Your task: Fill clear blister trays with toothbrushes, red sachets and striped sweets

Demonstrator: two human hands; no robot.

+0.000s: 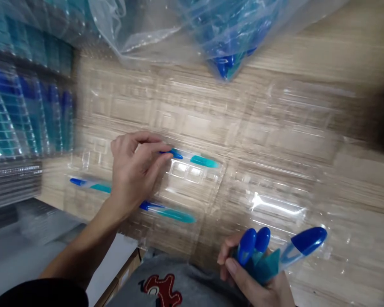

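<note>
Thumb and fingertips of my left hand (136, 164) are closed on the blue end of a slim, pen-like plastic piece (205, 161), teal at its other end, lying in a clear moulded tray (211, 200). Two similar pieces lie below: one piece (169, 213) just right of my forearm, and another piece (83, 183) partly behind it. My right hand (252, 281), low at the right, is wrapped round a bunch of blue-ended teal pieces (264, 262), one sticking out to the right. Motion blur hides their exact kind.
A clear plastic bag (224, 42) holding blue and teal pieces lies at the top. Packed trays of similar pieces (25, 111) are stacked at the left, above a pile of clear trays (13, 183). More clear moulded trays (294, 123) spread over the wooden table (333, 51).
</note>
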